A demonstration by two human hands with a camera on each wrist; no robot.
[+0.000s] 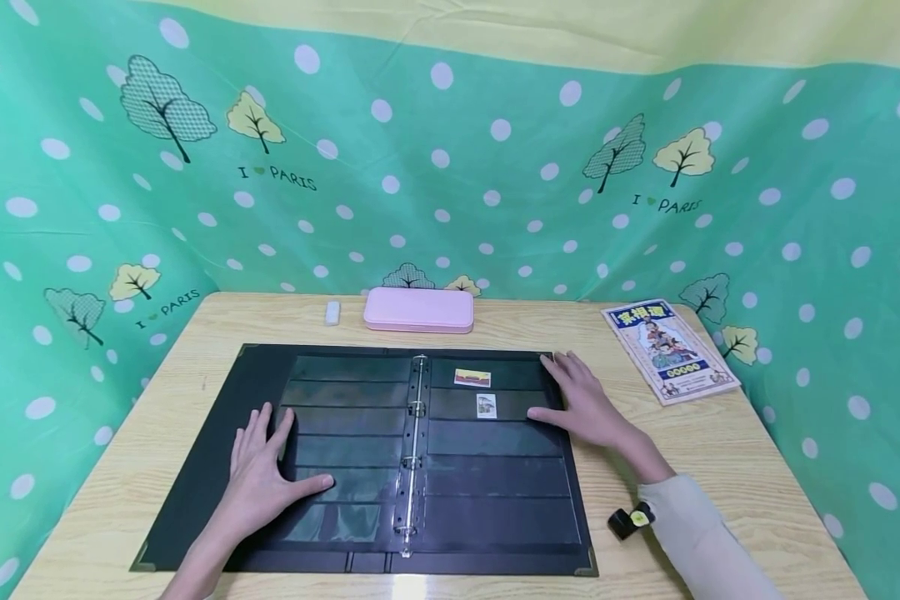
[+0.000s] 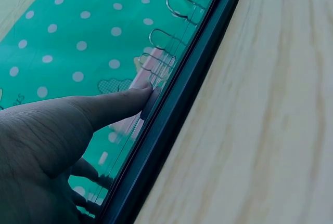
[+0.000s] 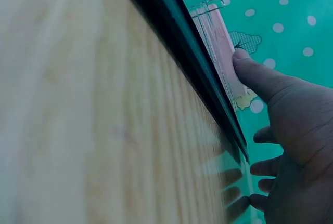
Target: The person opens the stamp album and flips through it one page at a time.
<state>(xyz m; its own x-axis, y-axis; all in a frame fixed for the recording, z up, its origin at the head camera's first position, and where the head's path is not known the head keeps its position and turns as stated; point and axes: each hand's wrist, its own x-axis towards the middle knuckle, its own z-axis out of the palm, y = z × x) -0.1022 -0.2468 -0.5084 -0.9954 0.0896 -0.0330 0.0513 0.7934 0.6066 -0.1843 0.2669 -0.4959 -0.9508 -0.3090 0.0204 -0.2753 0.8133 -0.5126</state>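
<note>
Behind the black album (image 1: 495, 479), as the head view shows, a pink case (image 1: 418, 308) and a small white block (image 1: 332, 313) lie on the counter (image 1: 720, 492); right of the album and farther back is an illustrated booklet (image 1: 671, 352), and a polka-dot curtain (image 1: 465, 179) hangs beyond. The album lies flat and unfolded, metal rings (image 1: 414, 461) along its middle. On its right page, a red-and-yellow stamp (image 1: 472, 378) sits in the top row and a pale stamp (image 1: 486, 406) in the second. The left hand (image 1: 258, 475) hides part of the album's left page, the right hand (image 1: 583, 404) its far right edge; the left forearm is cut off at the bottom. Both hands are released, fingers spread, thumbs reaching inward over the pages.

From the left wrist, the album appears nearly edge-on, with rings rising and the pink case behind. Other fingertips are cut off at the top. The left thumb stretches along the album; the remaining fingers are partly hidden.

From the right wrist, the album's dark edge runs diagonally, its pages too foreshortened to read. The right thumb extends before the pink case; whether the fingertips touch the album I cannot tell.
</note>
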